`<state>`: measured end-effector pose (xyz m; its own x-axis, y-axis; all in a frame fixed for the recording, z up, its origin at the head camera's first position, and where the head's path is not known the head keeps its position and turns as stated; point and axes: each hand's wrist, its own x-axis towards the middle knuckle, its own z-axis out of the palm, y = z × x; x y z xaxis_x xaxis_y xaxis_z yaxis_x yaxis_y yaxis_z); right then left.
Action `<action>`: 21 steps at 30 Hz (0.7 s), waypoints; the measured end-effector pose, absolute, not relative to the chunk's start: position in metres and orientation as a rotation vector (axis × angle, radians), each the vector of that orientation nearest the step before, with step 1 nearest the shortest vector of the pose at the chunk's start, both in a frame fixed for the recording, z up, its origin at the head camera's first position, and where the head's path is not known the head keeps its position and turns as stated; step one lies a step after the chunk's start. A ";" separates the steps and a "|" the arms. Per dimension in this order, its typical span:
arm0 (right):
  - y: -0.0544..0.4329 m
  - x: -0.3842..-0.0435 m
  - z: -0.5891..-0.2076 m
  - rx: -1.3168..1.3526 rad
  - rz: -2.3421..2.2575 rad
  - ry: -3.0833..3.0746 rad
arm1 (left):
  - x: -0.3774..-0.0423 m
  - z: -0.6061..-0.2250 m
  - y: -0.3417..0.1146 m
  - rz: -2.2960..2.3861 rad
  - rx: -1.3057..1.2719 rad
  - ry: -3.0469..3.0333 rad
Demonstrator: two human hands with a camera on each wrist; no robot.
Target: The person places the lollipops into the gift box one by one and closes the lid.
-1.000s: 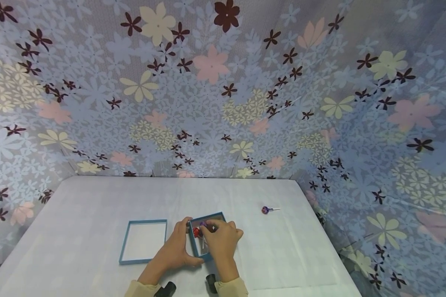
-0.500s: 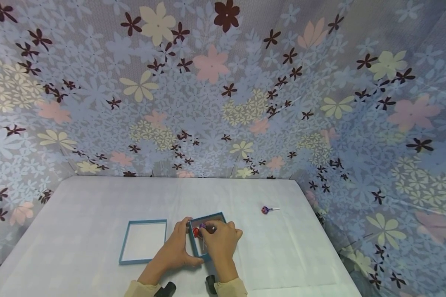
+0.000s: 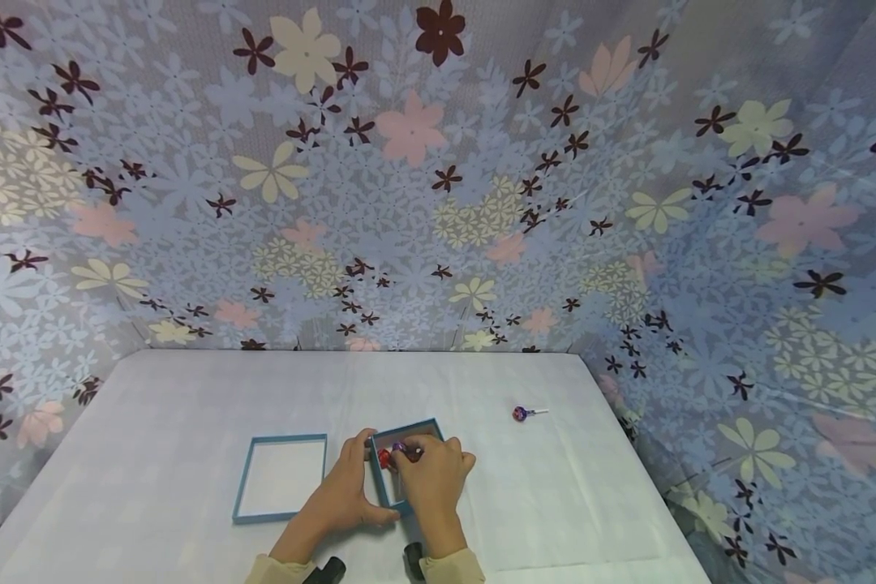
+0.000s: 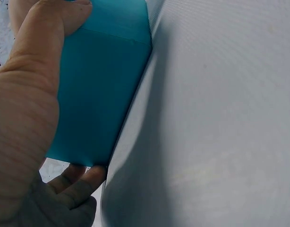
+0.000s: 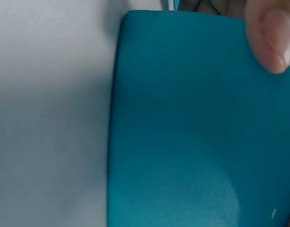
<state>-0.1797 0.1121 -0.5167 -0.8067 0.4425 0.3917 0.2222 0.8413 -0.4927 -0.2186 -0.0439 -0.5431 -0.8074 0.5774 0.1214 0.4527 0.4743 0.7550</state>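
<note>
In the head view, a teal open-topped box (image 3: 407, 425) sits on the table between my hands. My left hand (image 3: 341, 491) holds it from the left, thumb at the near side and fingers at the far corner. The left wrist view shows those fingers (image 4: 81, 184) curled behind the box's teal wall (image 4: 98, 99). My right hand (image 3: 434, 477) reaches into the box and pinches a purple-wrapped lollipop (image 3: 398, 447). Beside it inside lies a red-wrapped lollipop (image 3: 384, 459). The right hand covers much of the interior. The right wrist view is mostly teal wall (image 5: 178, 123).
Left of the box lies a shallow teal-rimmed lid (image 3: 242, 483) with its white inside facing up. Another lollipop (image 3: 520, 414) with a white stick lies at the right of the white-covered table (image 3: 569, 495). A flowered curtain (image 3: 409, 203) hangs behind and at the sides.
My right fingers shift slightly inside the box, and a dark lollipop end shows more beside them. The left hand keeps its hold, and the box stays put.
</note>
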 end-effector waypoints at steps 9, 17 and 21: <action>0.113 -0.178 -0.516 -0.486 0.591 -2.524 | -0.218 -0.544 -0.043 1.240 0.907 2.571; 0.112 -0.174 -0.513 -0.477 0.552 -2.530 | -0.220 -0.546 -0.043 1.216 0.900 2.564; 0.111 -0.171 -0.511 -0.472 0.536 -2.549 | -0.220 -0.546 -0.043 1.222 0.891 2.563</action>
